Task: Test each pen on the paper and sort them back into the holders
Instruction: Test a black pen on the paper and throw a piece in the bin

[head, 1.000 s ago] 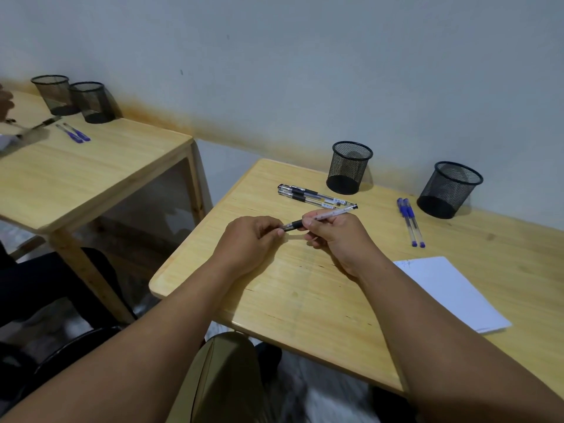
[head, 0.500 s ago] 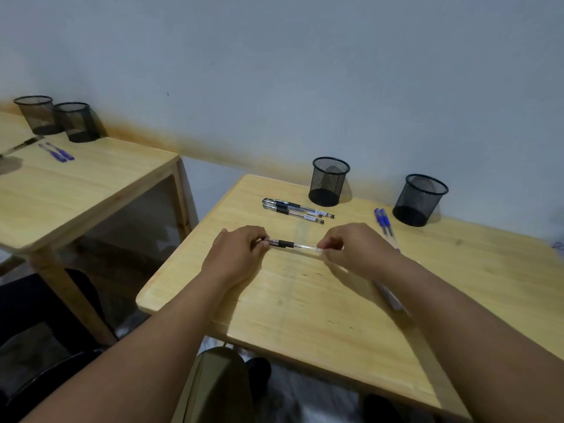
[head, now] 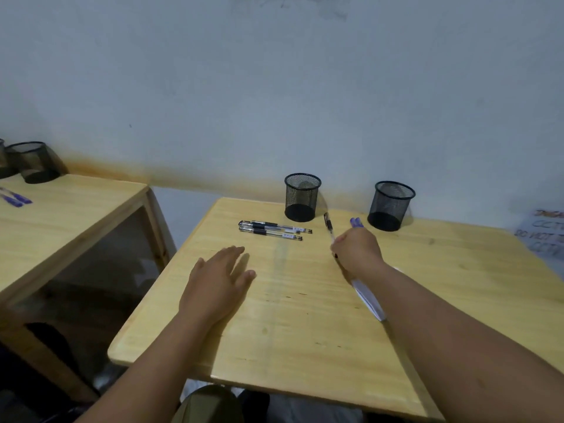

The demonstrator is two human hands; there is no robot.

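Note:
My right hand (head: 357, 250) is shut on a black pen (head: 329, 227), whose upper end sticks up past my fingers toward the wall. The hand rests over the white paper (head: 367, 297), mostly hidden by my forearm. My left hand (head: 221, 277) lies flat and open on the wooden table (head: 290, 331), holding nothing. Two black pens (head: 271, 232) lie side by side beyond it. Tips of blue pens (head: 355, 222) show just behind my right hand. Two empty black mesh holders stand by the wall, the left holder (head: 302, 196) and the right holder (head: 392, 206).
A second wooden table (head: 70, 215) stands to the left across a gap, with mesh holders (head: 33, 161) and blue pens (head: 15, 198) on it. A hand-lettered sheet (head: 546, 236) lies at the far right edge.
Both hands held the black pen between them; my left hand has let go and flattened on the table. My right hand carried the pen right, over the paper.

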